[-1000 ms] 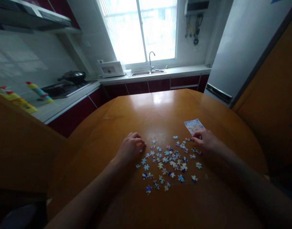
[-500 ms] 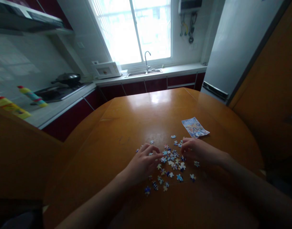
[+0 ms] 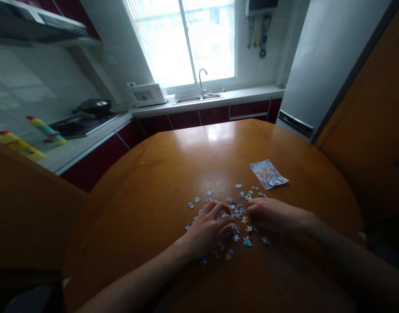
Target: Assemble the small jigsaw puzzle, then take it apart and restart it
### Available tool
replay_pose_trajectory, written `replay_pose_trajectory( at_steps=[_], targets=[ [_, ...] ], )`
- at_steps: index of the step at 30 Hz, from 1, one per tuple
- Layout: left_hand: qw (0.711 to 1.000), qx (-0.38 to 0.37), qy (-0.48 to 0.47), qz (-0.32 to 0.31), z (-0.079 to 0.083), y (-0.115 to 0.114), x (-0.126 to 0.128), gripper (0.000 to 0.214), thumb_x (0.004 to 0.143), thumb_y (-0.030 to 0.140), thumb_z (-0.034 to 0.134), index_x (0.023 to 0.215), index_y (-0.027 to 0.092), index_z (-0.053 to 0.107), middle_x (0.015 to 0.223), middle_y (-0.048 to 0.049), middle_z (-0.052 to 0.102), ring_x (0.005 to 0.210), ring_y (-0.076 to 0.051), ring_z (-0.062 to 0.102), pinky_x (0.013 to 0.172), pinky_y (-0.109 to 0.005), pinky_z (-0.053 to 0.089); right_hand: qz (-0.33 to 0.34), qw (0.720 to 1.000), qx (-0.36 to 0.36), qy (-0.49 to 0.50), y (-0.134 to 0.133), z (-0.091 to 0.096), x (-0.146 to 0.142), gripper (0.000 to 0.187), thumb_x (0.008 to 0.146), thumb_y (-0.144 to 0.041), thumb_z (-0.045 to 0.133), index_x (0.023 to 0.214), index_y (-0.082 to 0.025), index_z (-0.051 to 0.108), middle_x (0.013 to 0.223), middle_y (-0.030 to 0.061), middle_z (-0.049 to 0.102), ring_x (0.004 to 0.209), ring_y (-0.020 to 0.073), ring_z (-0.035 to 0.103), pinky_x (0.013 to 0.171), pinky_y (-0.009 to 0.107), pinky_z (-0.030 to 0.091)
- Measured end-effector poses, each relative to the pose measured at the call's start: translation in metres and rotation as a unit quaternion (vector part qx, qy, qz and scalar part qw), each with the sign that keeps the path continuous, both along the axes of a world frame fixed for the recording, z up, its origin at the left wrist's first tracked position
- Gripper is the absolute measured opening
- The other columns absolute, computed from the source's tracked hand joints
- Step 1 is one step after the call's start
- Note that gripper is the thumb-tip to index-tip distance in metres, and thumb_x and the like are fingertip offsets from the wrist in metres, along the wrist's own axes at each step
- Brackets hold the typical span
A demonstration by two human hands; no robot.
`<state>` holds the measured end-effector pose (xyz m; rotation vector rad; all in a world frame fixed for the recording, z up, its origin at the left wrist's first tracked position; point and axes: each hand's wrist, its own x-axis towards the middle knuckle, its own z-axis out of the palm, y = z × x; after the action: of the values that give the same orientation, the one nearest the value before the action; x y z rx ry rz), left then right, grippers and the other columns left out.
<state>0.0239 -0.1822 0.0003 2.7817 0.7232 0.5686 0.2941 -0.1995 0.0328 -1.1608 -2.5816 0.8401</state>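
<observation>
Small jigsaw puzzle pieces (image 3: 238,211) lie in a loose heap on the wooden table, with several scattered around it. My left hand (image 3: 210,228) reaches over the left part of the heap, fingers bent and apart, covering some pieces; I see nothing held in it. At the heap's right edge, my right hand (image 3: 267,214) has its fingers curled together, and whatever is between them is hidden. A blue puzzle piece (image 3: 248,241) lies in front of the heap. Beyond my right hand rests a printed picture sheet (image 3: 269,174), slightly creased.
The round-ended wooden table (image 3: 186,161) fills the middle of the view. Past it stand a counter with a sink (image 3: 197,99), a white microwave (image 3: 147,95), a wok (image 3: 94,106) and yellow bottles (image 3: 46,130). A fridge (image 3: 330,65) stands at the right.
My left hand has moved right and nearer, over the heap, uncovering pieces at the left. My right hand has shifted slightly nearer, uncovering pieces by the sheet, and its fingers look more curled.
</observation>
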Motion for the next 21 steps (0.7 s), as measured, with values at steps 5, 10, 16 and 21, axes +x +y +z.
replay_pose_trajectory(
  at_steps=[5, 10, 16, 21],
  targets=[
    [1.000, -0.018, -0.007, 0.001, -0.002, 0.002, -0.001, 0.012, 0.095, 0.028, 0.065, 0.104, 0.030, 0.073, 0.121, -0.0041, 0.059, 0.114, -0.024, 0.047, 0.102, -0.045, 0.046, 0.005, 0.999, -0.032, 0.020, -0.001, 0.009, 0.007, 0.011, 0.081, -0.008, 0.060, 0.079, -0.018, 0.065, 0.088, 0.0024, 0.064, 0.080, 0.0149, 0.057, 0.072, 0.026, 0.044],
    [0.998, -0.030, -0.056, 0.022, -0.004, 0.004, 0.000, 0.004, 0.091, 0.020, 0.069, 0.089, 0.023, 0.071, 0.111, -0.0045, 0.061, 0.108, -0.023, 0.049, 0.093, -0.039, 0.050, -0.001, 0.999, -0.033, 0.001, -0.003, 0.019, 0.013, 0.015, 0.074, -0.004, 0.060, 0.078, -0.018, 0.063, 0.084, 0.0012, 0.064, 0.074, 0.0133, 0.055, 0.068, 0.024, 0.041],
    [0.998, -0.026, -0.052, 0.014, -0.005, 0.006, -0.001, 0.008, 0.088, 0.018, 0.072, 0.083, 0.024, 0.074, 0.108, -0.0038, 0.063, 0.106, -0.022, 0.050, 0.091, -0.038, 0.050, 0.014, 0.996, -0.088, -0.029, -0.007, 0.012, 0.009, 0.012, 0.073, -0.008, 0.064, 0.075, -0.018, 0.068, 0.080, 0.0004, 0.068, 0.070, 0.0130, 0.058, 0.063, 0.023, 0.041],
    [1.000, -0.008, -0.012, -0.003, -0.004, 0.005, -0.005, 0.009, 0.093, 0.027, 0.068, 0.096, 0.030, 0.076, 0.115, -0.0033, 0.062, 0.107, -0.023, 0.050, 0.095, -0.041, 0.048, 0.000, 0.994, -0.112, 0.004, 0.001, 0.012, 0.020, 0.010, 0.081, -0.014, 0.064, 0.082, -0.018, 0.073, 0.081, 0.0022, 0.070, 0.071, 0.0140, 0.061, 0.064, 0.023, 0.043]
  ],
)
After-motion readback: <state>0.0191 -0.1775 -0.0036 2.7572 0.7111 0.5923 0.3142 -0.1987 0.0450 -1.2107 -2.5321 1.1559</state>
